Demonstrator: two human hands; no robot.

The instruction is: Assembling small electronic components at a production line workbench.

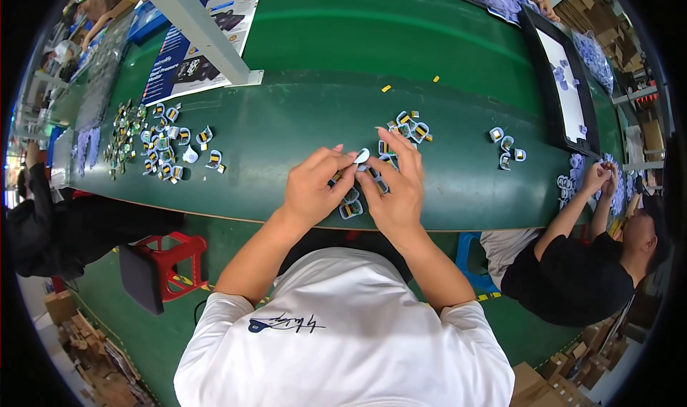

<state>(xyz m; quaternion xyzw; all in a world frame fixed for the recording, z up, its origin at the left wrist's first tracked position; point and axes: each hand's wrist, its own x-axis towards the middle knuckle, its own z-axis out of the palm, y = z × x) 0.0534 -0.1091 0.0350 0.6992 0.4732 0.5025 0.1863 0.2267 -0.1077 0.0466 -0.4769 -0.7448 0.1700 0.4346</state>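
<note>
Over the near edge of the green table, my left hand (313,183) pinches a small pale rounded plastic piece (362,156) between thumb and fingertips. My right hand (396,191) is beside it, its fingers apart and the index finger raised; I see nothing gripped in it. Beneath and between my hands lie several small pale plastic housings (351,208) with circuit parts inside, partly hidden by my fingers. Just beyond my right fingertips sits a cluster of similar housings (421,131) with black and yellow parts showing.
More housings (164,149) and a pile of small circuit boards (123,138) lie to the left, a few housings (506,149) to the right. A metal post (204,35) stands on the table by a printed sheet (161,78). A black-framed tray (583,113) and a co-worker (583,264) are at right.
</note>
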